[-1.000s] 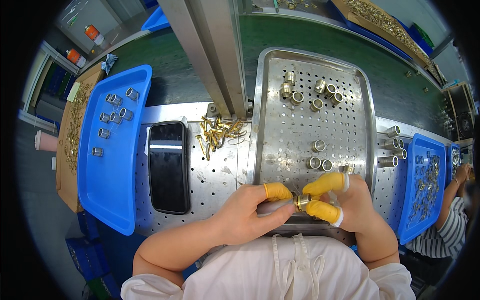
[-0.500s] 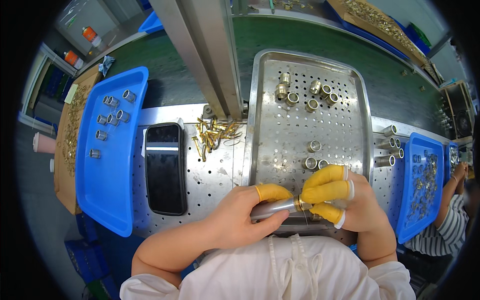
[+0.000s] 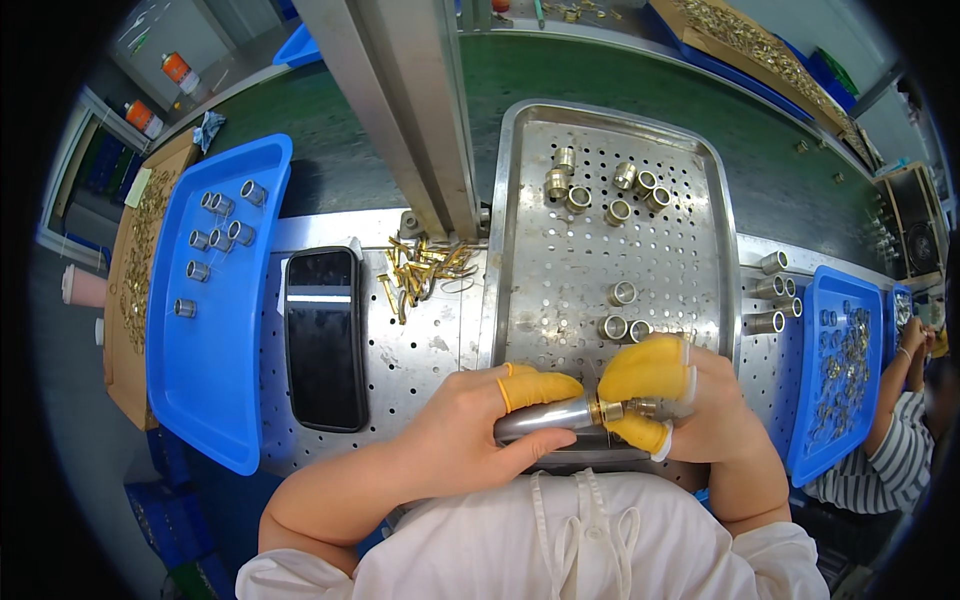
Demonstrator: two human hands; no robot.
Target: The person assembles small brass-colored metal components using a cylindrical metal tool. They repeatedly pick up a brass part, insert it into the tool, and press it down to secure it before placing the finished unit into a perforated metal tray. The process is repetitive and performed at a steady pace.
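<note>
Fingers of my left hand (image 3: 465,425) wrap round a shiny silver metal cylinder (image 3: 540,420), held nearly level close to my body. A brass-coloured collar (image 3: 604,411) sits at its right end. My right hand (image 3: 715,412), with yellow covers on its thumb and fingers, closes round a small metal fitting (image 3: 640,407) at that collar. Motion blurs these fingertips, and part of the fitting is hidden. Beyond the hands, a perforated steel tray (image 3: 508,250) holds several short metal sleeves (image 3: 619,211), some of them just past my right fingers.
Left lie a black phone (image 3: 325,350), loose brass strips (image 3: 425,270) and a blue tray (image 3: 205,370) of sleeves. A metal post (image 3: 400,110) rises before the green conveyor (image 3: 570,70). Right are more sleeves (image 3: 770,288), a blue tray (image 3: 805,420) of small parts and a co-worker's arm (image 3: 890,400).
My right fingers have parted slightly at the collar, showing more of the small fitting. The cylinder has shifted slightly left and turned a little in my left hand.
</note>
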